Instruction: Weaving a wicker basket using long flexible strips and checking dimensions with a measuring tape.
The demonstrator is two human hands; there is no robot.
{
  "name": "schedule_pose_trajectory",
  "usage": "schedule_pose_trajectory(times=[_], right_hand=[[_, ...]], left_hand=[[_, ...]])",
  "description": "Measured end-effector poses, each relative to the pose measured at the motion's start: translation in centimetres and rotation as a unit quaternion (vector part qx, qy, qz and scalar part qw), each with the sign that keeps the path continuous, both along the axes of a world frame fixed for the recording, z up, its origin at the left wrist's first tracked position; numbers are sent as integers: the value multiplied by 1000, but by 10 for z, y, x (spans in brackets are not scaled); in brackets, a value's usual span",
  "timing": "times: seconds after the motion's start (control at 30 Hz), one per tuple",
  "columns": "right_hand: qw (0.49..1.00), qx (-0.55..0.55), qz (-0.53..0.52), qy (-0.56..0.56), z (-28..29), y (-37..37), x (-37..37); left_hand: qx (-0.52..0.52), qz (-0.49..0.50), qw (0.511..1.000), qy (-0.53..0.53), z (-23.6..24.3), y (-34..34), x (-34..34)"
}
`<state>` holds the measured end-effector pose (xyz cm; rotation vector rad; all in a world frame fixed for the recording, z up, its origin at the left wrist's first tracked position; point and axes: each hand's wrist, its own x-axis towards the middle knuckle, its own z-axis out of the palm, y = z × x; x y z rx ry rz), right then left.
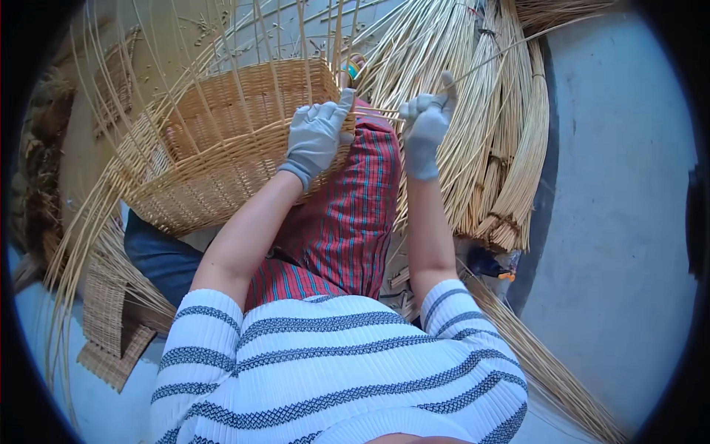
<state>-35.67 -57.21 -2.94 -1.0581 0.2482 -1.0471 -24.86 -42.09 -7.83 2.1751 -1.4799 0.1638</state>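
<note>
A half-woven wicker basket (214,181) rests tilted across my lap, with long loose stakes rising from its rim. My left hand (314,137), in a pale grey glove, is closed over the basket's right-hand corner, thumb and fingers at the rim. To the right of that corner, my gloved right hand (427,126) is closed on thin wicker strands (381,113) that run out from the rim. One long strand (510,50) stretches from this hand toward the upper right. The fingertips of both hands are partly hidden.
Bundles of long pale wicker rods (510,163) lie on the floor to the right, with more rods at lower right. Red plaid cloth (362,200) covers my leg under the basket. Flat woven pieces (111,318) lie at lower left, and a dark bristly heap (44,163) sits at far left.
</note>
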Motion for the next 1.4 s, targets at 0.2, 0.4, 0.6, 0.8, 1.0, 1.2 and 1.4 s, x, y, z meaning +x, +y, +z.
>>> schedule_pose_trajectory(times=[0.2,0.4,0.6,0.8,1.0,1.2,1.4], right_hand=[[965,-55,190,171,74,103,44],[758,-586,38,283,53,66,38],[895,-359,-42,263,45,64,31],[909,327,-41,256,-72,-106,1],[924,353,71,130,-186,-146,105],[961,155,219,-69,-56,-90,143],[964,247,32,-89,16,-16,-22]], left_hand=[[16,73,997,37,4,-4,-6],[-210,-18,932,296,12,21,-7],[8,22,1000,1,29,14,-13],[67,59,986,142,27,-10,-11],[-1,70,987,147,12,-13,-8],[-106,37,986,123,4,-13,-2],[-97,38,989,101,-2,-11,-3]])
